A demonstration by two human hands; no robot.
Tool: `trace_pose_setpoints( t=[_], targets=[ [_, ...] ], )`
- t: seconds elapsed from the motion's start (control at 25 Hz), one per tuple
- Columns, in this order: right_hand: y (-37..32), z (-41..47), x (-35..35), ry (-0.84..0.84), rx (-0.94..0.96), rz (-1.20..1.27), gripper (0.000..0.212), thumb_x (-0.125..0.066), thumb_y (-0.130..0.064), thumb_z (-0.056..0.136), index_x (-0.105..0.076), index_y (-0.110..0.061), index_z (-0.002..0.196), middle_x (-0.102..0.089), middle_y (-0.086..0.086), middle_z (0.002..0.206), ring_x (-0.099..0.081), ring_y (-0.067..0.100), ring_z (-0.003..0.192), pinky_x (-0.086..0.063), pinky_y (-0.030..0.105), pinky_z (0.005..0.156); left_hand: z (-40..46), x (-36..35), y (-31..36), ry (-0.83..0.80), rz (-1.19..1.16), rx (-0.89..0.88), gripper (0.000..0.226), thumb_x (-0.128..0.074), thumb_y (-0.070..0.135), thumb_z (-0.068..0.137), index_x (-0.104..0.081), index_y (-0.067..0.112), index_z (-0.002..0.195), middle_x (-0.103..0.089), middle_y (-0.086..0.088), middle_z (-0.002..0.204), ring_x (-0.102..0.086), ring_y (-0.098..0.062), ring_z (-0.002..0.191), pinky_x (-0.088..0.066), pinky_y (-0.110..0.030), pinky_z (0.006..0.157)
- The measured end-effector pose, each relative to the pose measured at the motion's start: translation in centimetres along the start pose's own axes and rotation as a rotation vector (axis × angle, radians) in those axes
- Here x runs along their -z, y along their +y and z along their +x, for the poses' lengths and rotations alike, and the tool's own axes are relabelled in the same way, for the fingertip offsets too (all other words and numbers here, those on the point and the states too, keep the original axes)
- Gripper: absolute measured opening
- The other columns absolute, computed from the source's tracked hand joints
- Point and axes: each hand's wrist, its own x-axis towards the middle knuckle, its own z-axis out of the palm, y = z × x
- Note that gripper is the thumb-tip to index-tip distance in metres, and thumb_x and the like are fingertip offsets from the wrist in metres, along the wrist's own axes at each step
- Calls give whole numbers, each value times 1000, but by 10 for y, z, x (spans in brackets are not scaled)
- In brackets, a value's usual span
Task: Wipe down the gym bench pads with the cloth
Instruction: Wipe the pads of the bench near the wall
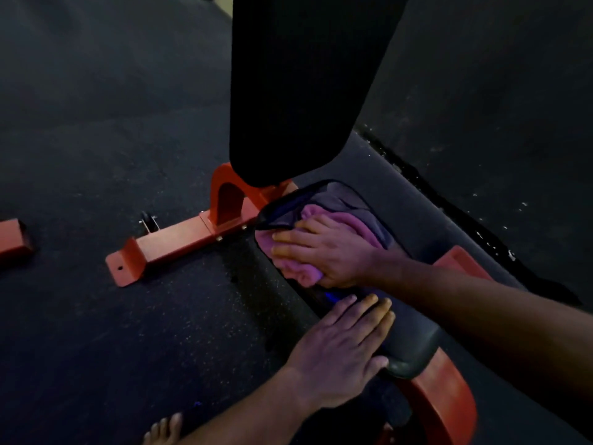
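A black seat pad (pixel 414 342) of an orange-framed gym bench runs from the lower right toward the middle. Its tall black back pad (pixel 298 91) rises upright behind it. A pink cloth (pixel 288 264) lies bunched on the far part of the seat pad. My right hand (pixel 327 252) presses flat on the cloth, fingers stretched toward the left. My left hand (pixel 343 348) rests flat on the near left edge of the seat pad, fingers straight, holding nothing.
The orange bench frame's foot bar (pixel 173 242) stretches left across the dark rubber floor, with a small wheel (pixel 149 221) behind it. Another orange frame end (pixel 12 240) shows at the left edge. A bare foot (pixel 163 430) stands at the bottom. A dark wall (pixel 497 91) lies right.
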Motion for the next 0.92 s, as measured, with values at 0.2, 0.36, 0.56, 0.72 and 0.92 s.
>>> trace_pose_setpoints(
  t=[0.2, 0.36, 0.56, 0.72, 0.92],
  targets=[
    [17, 64, -6, 149, -434, 65, 52, -49, -59, 93, -51, -36, 140, -57, -12, 133, -51, 19, 119, -39, 54, 104, 5, 7, -24, -69, 8, -172, 60, -29, 55, 109, -41, 20, 156, -45, 2, 161, -30, -19, 152, -16, -40, 129],
    [-10, 14, -9, 157, -300, 138, 51, -55, -46, 92, -56, -26, 139, -57, -3, 139, -53, 27, 121, -37, 55, 108, 8, 6, -25, -8, 28, -131, 62, -33, 55, 107, -35, 22, 160, -41, 4, 163, -30, -16, 152, -20, -37, 125],
    [-10, -27, -3, 128, -46, 63, 46, -51, -40, 98, -58, -21, 139, -56, 5, 142, -54, 30, 117, -42, 52, 98, 5, 0, -13, 25, 24, -75, 63, -27, 53, 109, -27, 22, 164, -26, 4, 171, -20, -15, 157, -13, -37, 125],
    [6, 61, -1, 104, -219, 114, 44, -56, -46, 95, -58, -30, 136, -60, -4, 136, -54, 22, 121, -40, 51, 106, 5, 4, -11, 23, 37, -87, 56, -38, 51, 108, -47, 20, 153, -50, 2, 157, -34, -19, 150, -21, -40, 128],
    [35, 67, -4, 113, -439, 208, 47, -44, -65, 94, -52, -43, 134, -60, -16, 126, -54, 11, 116, -41, 48, 106, 8, 1, -20, -29, 31, -131, 61, -25, 53, 111, -40, 19, 158, -40, -1, 164, -22, -20, 157, -7, -42, 129]
  ],
)
